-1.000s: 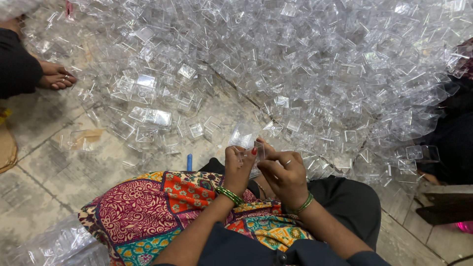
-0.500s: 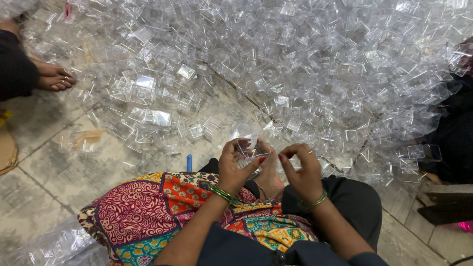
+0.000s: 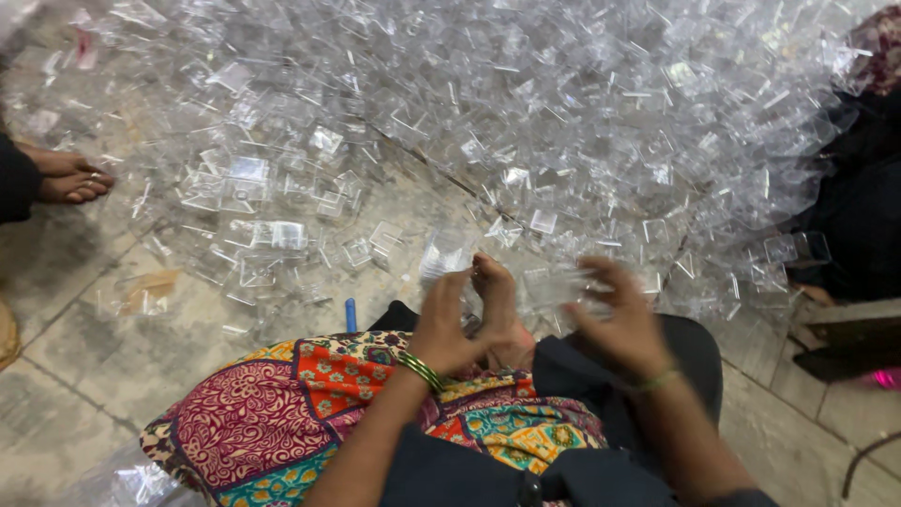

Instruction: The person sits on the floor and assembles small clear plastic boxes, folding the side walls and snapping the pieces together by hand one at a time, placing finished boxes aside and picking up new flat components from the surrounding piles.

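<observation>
A huge heap of small clear plastic boxes and lids [image 3: 563, 122] covers the tiled floor in front of me. My left hand [image 3: 450, 324], with green bangles at the wrist, pinches a clear plastic piece [image 3: 441, 258] just above my lap. My right hand [image 3: 615, 324] is blurred with motion and sits apart to the right. A clear piece [image 3: 563, 282] shows at its fingertips, but the blur hides whether the hand grips it. A colourful patterned cloth [image 3: 300, 404] lies over my lap.
Another person's bare foot [image 3: 66, 178] rests on the floor at the far left. A second person in dark clothes [image 3: 863, 207] sits at the right edge. A small blue stick [image 3: 350, 314] lies by my knee. Loose clear pieces are scattered over the tiles [image 3: 84, 376] at left.
My hands were joined on one clear piece. They have come apart: the right hand swung out to the right, while the left stays put with its piece.
</observation>
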`<state>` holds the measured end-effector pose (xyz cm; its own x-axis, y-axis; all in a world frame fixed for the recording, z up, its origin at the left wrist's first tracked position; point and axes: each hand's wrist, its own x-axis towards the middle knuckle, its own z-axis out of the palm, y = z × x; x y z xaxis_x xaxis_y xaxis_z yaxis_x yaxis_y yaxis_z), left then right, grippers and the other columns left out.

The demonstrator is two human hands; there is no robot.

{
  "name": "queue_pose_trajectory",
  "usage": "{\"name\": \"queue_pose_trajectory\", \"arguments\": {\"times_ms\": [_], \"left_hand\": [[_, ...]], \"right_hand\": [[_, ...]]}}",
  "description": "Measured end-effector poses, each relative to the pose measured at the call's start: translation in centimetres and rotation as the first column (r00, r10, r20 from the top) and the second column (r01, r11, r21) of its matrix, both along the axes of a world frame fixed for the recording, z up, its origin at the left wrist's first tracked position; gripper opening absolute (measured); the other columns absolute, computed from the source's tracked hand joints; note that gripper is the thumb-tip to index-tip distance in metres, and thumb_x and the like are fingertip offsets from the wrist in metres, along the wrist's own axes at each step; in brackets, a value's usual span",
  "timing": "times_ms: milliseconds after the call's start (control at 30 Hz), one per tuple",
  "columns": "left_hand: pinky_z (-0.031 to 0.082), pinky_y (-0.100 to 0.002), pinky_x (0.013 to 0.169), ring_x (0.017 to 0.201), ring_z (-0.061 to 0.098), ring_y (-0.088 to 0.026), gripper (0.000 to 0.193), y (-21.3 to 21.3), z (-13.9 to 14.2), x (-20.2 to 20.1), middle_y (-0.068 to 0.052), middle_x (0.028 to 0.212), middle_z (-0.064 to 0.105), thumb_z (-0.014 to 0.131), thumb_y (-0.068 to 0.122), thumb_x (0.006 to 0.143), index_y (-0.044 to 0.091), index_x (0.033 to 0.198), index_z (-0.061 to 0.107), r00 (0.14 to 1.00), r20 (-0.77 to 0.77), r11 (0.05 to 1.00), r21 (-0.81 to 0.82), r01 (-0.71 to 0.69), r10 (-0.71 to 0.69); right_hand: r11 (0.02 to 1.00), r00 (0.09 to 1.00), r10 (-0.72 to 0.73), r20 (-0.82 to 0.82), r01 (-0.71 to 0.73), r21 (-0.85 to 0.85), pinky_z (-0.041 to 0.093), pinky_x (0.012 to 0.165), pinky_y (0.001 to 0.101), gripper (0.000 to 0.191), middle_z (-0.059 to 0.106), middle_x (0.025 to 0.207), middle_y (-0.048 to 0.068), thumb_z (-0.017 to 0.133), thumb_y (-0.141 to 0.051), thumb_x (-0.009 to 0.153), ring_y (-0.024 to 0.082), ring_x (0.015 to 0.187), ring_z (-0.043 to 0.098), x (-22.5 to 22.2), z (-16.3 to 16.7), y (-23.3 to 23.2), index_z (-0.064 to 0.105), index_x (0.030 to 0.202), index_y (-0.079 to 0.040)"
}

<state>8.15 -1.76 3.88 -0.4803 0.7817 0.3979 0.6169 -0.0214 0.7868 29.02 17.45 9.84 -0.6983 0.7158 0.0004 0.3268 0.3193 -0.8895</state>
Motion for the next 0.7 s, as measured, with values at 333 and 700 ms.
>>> {"name": "queue_pose_trajectory", "arguments": {"times_ms": [333,700], "left_hand": [[0.051,-0.051,0.094,0.112,0.061,-0.041,0.081,0.1,-5.9,-2.3,-0.024,0.118,0.063,0.086,0.054,0.069,0.0,0.124,0.057,0.971,-0.143,0.688,-0.686,-0.236,0.191],[0.052,-0.055,0.091,0.111,0.064,-0.047,0.091,-1.1,-7.7,-6.7,-0.03,0.122,0.066,0.094,0.048,0.06,-0.004,0.128,0.061,0.951,-0.28,0.665,-0.686,-0.296,0.135]], "right_hand": [[0.706,0.674,-0.697,0.245,0.586,0.397,0.052,0.099,0.0426,0.08,0.061,0.134,0.02,0.087,-0.017,0.076,0.03,0.121,0.062,31.6,4.6,3.9,0.049,0.145,0.0],[0.484,0.287,-0.864,0.413,0.699,0.527,0.053,0.094,0.0447,0.085,0.069,0.126,0.018,0.096,-0.025,0.06,0.03,0.112,0.067,46.7,3.8,-4.3,0.06,0.135,-0.004]]}}
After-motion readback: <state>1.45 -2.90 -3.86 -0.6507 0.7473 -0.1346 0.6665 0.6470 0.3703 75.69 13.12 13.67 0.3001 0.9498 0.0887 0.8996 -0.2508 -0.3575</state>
